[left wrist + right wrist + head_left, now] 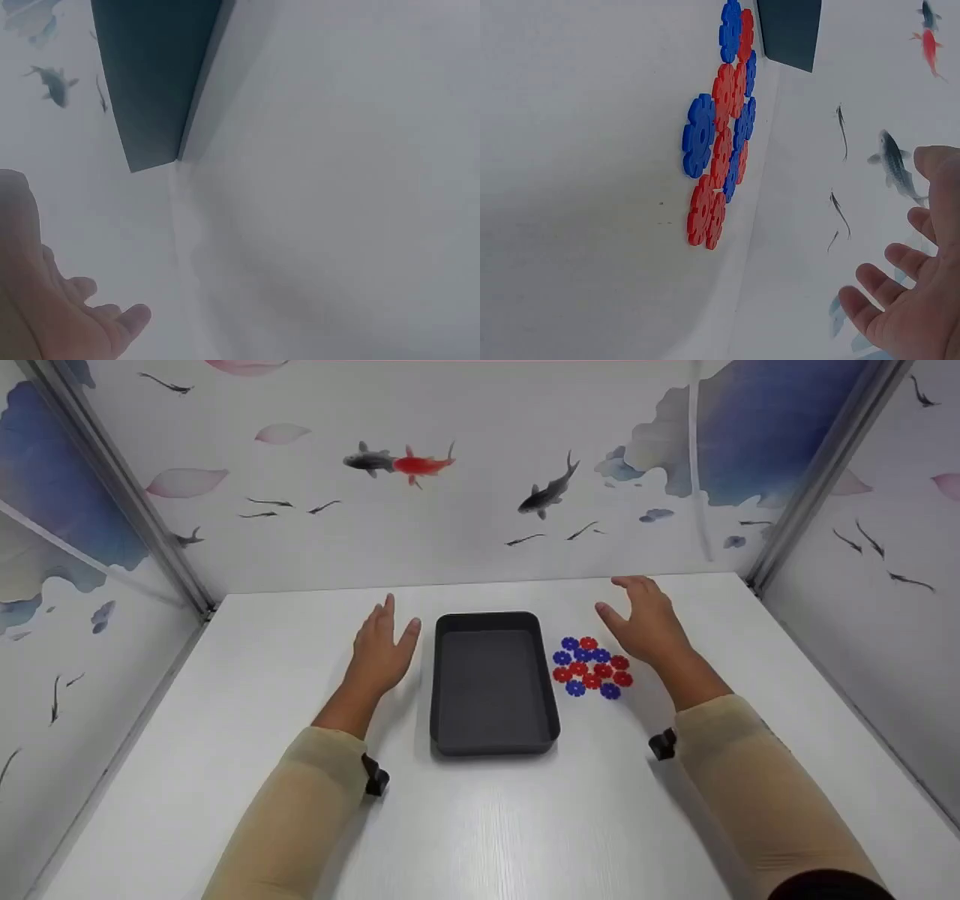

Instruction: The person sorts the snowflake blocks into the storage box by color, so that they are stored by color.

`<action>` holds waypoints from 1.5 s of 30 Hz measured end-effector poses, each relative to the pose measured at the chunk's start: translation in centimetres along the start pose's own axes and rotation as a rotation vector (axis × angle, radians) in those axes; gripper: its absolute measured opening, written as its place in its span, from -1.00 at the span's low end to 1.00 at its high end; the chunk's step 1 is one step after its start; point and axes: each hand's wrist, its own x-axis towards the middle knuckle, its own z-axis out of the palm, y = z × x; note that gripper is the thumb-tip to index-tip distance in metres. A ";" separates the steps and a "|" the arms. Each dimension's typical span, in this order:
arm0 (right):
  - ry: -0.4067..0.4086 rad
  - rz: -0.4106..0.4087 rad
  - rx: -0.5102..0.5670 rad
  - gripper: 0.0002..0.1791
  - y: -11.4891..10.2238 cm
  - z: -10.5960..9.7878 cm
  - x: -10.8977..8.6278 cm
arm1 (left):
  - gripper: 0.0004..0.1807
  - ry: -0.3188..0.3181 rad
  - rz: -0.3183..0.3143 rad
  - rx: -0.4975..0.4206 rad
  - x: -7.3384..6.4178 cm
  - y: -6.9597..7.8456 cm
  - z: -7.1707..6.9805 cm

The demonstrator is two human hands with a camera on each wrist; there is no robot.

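A dark grey rectangular tray [495, 690] lies between the two hands in the head view. To its right is a loose cluster of red [592, 681] and blue flower-shaped plastic discs [575, 688], several of each colour, flat on the table. My left hand [381, 649] is raised left of the tray, apart from it, with fingers extended and nothing held. My right hand [645, 619] hovers just beyond the upper right of the discs, fingers spread and holding nothing. In the right wrist view its fingers [881, 285] touch no disc [698, 135].
The white table [495, 825] is enclosed by side walls and a back wall [465, 540] printed with fish and petals. Metal posts [817, 487] stand at the back corners. A small black device [375, 776] sits at the left wrist, another [663, 744] at the right.
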 end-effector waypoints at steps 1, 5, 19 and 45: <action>-0.003 0.005 0.035 -0.19 0.2 -0.2 -0.1 | -0.06 -0.004 0.004 -0.026 -0.2 0.0 0.0; -0.054 0.067 0.143 -0.20 1.0 -0.7 -0.5 | -0.06 -0.051 -0.019 -0.145 -1.1 0.1 0.1; -0.124 0.240 0.372 -0.18 4.4 -0.9 -1.5 | -0.16 -0.219 -0.184 -0.595 -3.7 1.0 1.2; -0.376 0.245 0.375 -0.38 7.0 1.9 -1.6 | -0.26 -0.415 -0.186 -0.708 -5.1 -0.7 2.6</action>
